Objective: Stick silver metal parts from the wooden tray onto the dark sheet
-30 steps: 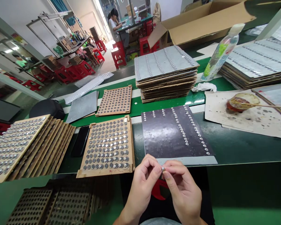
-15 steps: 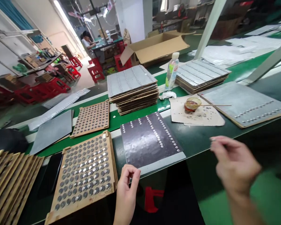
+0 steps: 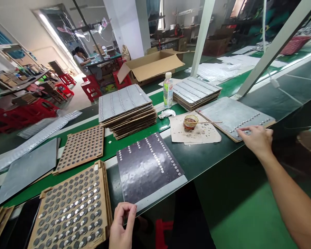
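Observation:
My right hand (image 3: 257,140) is at the near edge of a grey board (image 3: 220,107), its thumb and forefinger pinched over the rows of small metal studs. A small metal stud appears to be at the fingertips, mostly hidden by them. My left hand (image 3: 123,221) is closed, with thumb and forefinger together, just below the near left corner of a dark sheet (image 3: 140,180). Whatever it holds, if anything, cannot be made out. Rows of small round silver pieces lie on the dark sheet. Left of it, a wooden tray (image 3: 103,186) carries many round metal discs.
An amber glue-like cup (image 3: 190,121) with a stick across it stands on stained paper (image 3: 177,133). Behind are stacked studded boards (image 3: 124,100), another stack (image 3: 197,91), a bottle (image 3: 168,91) and crumpled tissue (image 3: 166,113). A second disc tray (image 3: 80,147) lies at left.
My right hand has moved from above the floor beside the table to the grey board's studs, carrying a small piece. My left hand keeps its curl. The view has swung to the right.

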`<state>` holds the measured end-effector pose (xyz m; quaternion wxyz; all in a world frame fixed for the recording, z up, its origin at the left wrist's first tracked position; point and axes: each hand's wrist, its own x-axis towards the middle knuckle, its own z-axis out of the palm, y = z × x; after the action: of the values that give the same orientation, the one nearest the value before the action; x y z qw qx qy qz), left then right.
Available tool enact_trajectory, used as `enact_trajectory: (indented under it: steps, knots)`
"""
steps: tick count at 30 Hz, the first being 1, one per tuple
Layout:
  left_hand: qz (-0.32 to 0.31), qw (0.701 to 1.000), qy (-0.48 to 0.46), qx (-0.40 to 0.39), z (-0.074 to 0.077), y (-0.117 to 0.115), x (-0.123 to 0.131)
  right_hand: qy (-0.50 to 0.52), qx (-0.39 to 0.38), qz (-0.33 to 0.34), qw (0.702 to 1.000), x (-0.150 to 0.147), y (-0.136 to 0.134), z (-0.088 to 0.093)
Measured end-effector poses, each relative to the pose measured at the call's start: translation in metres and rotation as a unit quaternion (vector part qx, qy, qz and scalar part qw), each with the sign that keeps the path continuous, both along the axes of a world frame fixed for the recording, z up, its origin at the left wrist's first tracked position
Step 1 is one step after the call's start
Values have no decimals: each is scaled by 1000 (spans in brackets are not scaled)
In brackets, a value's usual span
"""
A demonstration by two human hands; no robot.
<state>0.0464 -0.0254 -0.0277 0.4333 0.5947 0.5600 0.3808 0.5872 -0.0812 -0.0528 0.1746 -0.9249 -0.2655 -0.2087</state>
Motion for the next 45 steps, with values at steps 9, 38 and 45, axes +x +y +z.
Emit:
enact_trajectory:
  steps: [9,38,45]
  knots:
    - [7,1000,12,3,-9,0,-2,79,-65,36,994,-21,6,-10]
    - [20,1000,-3,10,4,-4,-9,24,47,17,998,-52,10,2]
    - [17,999,-26,-21,5,-8,-4,40,146,180,972,-155,0,11]
